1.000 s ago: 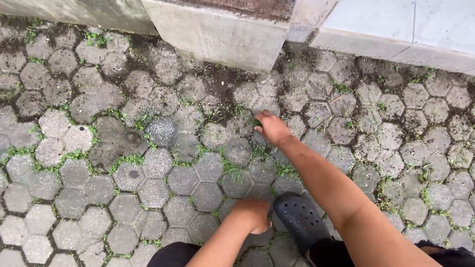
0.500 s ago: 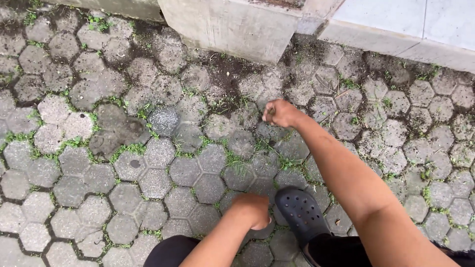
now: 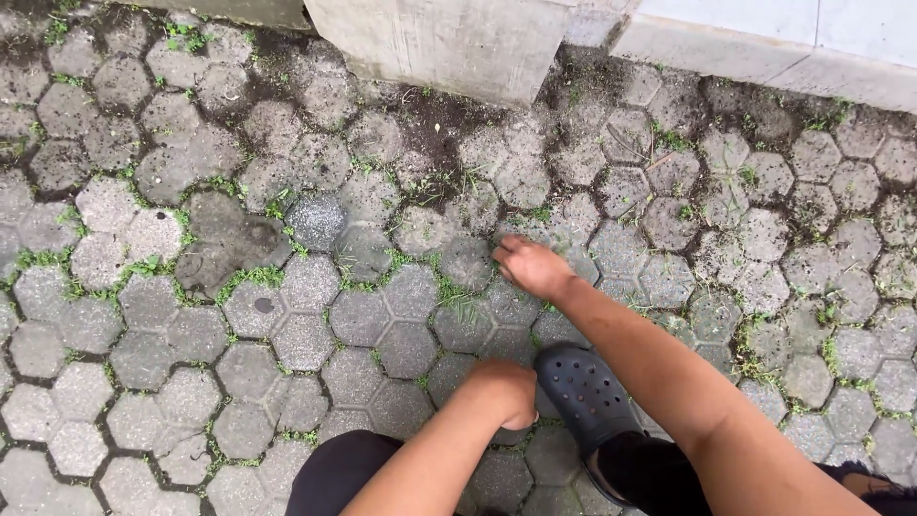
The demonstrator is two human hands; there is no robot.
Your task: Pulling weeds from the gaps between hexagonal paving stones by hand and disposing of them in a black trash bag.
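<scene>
My right hand (image 3: pixel 531 266) reaches forward over hexagonal grey paving stones (image 3: pixel 287 334), its fingers pinched down at a joint where grass (image 3: pixel 457 304) grows; whether it grips any grass I cannot tell. My left hand (image 3: pixel 506 390) is curled into a fist and rests low, close to my knee and beside my dark perforated clog (image 3: pixel 585 394). Nothing shows in the left hand. Tufts of grass and weeds (image 3: pixel 250 277) fill the gaps between the stones to the left.
A concrete block (image 3: pixel 449 43) stands at the top middle, with a pale tiled ledge (image 3: pixel 764 57) to its right. Bare dark soil (image 3: pixel 430 124) lies in front of the block. Thin weeds (image 3: pixel 755 354) grow at the right.
My right hand lifted up and back from the joint, then came down again onto a spot nearer to me. The view has shifted slightly. The left hand has stayed in place.
</scene>
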